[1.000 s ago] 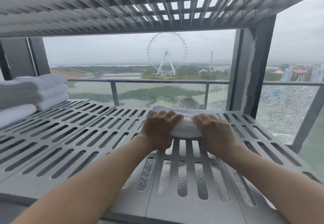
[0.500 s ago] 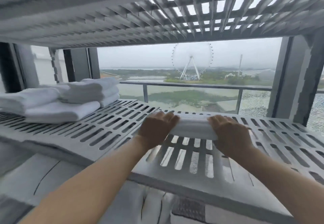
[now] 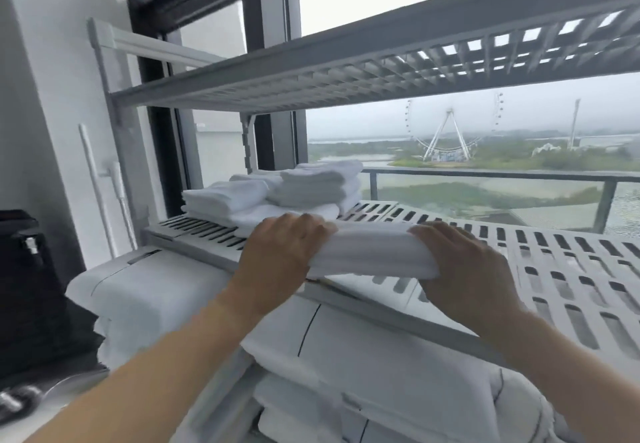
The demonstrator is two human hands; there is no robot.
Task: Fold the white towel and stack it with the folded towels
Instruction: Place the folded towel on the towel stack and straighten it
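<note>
A folded white towel [image 3: 372,250] hangs just above the front edge of the slotted grey shelf [image 3: 561,269], held at both ends. My left hand [image 3: 280,252] grips its left end, fingers curled over the top. My right hand [image 3: 464,262] grips its right end. Behind and to the left, a pile of folded white towels [image 3: 277,193] lies on the same shelf, close to my left hand.
An upper slotted shelf [image 3: 346,72] hangs low overhead. White bedding [image 3: 346,356] is stacked on the level below. A black object [image 3: 27,286] stands at far left by the wall. Behind the shelf is a window with a balcony railing [image 3: 485,176].
Both hands have lifted the folded towel off the shelf and carried it left towards the towel pile. My view has swung left and pulled back.
</note>
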